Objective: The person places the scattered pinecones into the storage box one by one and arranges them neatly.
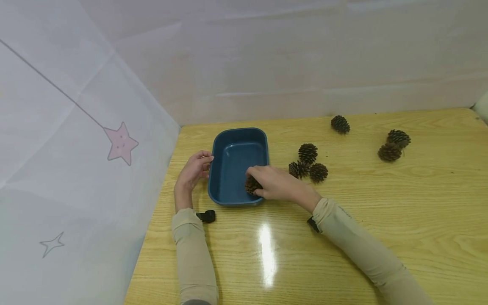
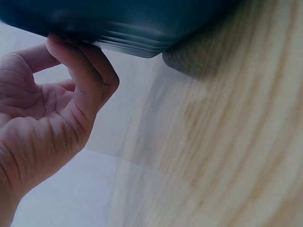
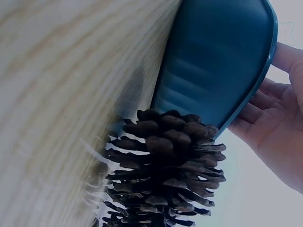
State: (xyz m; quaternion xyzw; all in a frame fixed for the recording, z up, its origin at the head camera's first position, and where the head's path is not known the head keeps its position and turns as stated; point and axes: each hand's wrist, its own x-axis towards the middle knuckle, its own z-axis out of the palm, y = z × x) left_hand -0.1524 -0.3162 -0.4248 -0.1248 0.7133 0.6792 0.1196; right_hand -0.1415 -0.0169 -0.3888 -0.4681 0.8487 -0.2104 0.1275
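A dark blue rectangular bin (image 1: 238, 154) sits on the table. My right hand (image 1: 272, 183) reaches over its near right corner and grips a brown pine cone (image 1: 251, 186) inside it. In the right wrist view, the right hand (image 3: 274, 111) has its fingertips hidden behind the bin's rim (image 3: 265, 75), and the held cone does not show. At the bin's left side, my left hand (image 1: 194, 169) has loosely bent fingers, the tips right at the rim. Close up, the left wrist view shows its fingers (image 2: 80, 75) against the bin's outer edge.
Right of the bin several pine cones lie clustered, among them one cone (image 1: 308, 153); one also fills the right wrist view's foreground. Another cone (image 1: 340, 124) lies near the back wall. Two touching cones (image 1: 390, 151) lie farther right. A white covered wall (image 1: 76, 148) stands left.
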